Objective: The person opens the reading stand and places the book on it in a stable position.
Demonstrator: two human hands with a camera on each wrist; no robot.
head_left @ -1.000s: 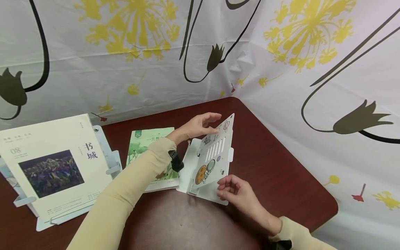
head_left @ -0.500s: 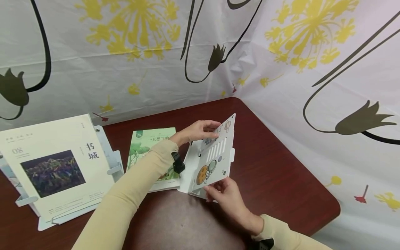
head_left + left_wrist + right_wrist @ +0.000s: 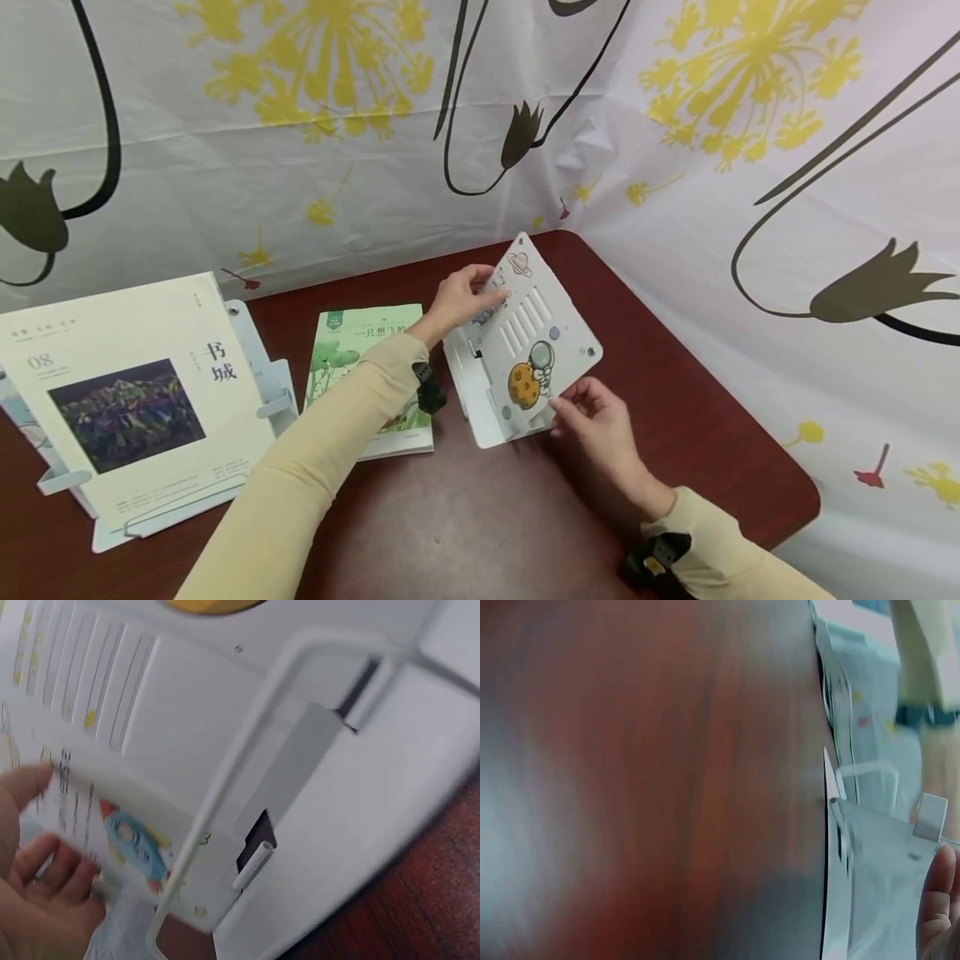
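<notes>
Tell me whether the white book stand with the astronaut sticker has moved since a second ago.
Yes. The white book stand has turned and shifted toward the table's far corner, away from the green book, its panel now facing up more.

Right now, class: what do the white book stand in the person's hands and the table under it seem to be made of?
White book stand: probably moulded plastic, matt white, judging by the cut slots, printed astronaut cartoon and thin rigid panel; a thin wire-like prop, possibly metal, shows behind it.
Table: looks like dark red-brown wood or veneer, glossy, with faint grain and soft reflections.
</notes>
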